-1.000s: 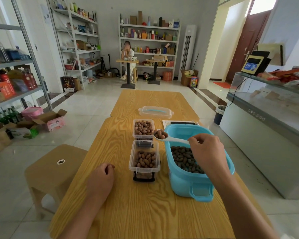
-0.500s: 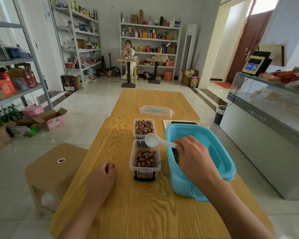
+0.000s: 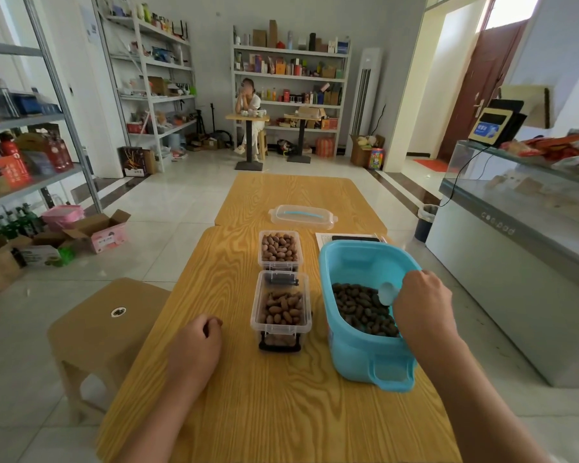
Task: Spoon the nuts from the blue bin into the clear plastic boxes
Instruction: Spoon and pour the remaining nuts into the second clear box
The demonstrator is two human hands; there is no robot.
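A second ago our right hand carried a loaded spoon over the boxes; half a second ago the spoon was tipped and empty above the near box. Now the hand is down inside the blue bin, so we judge one delivery is done and the next scoop is beginning.

Going left to right: our left hand rests on the worktop at about 8 o'clock from the near clear box, fingers curled under, holding nothing, unmoved. That box is partly filled with light brown nuts, with room left at its far end. The far clear box, at 12 o'clock from it, looks nearly full. At 3 o'clock from the boxes sits the blue bin, its dark nuts heaped in the near half. Our right hand grips the spoon's handle, the pale bowl just above or touching the nuts; we cannot tell which.

A clear lid lies at 12 o'clock, well apart.
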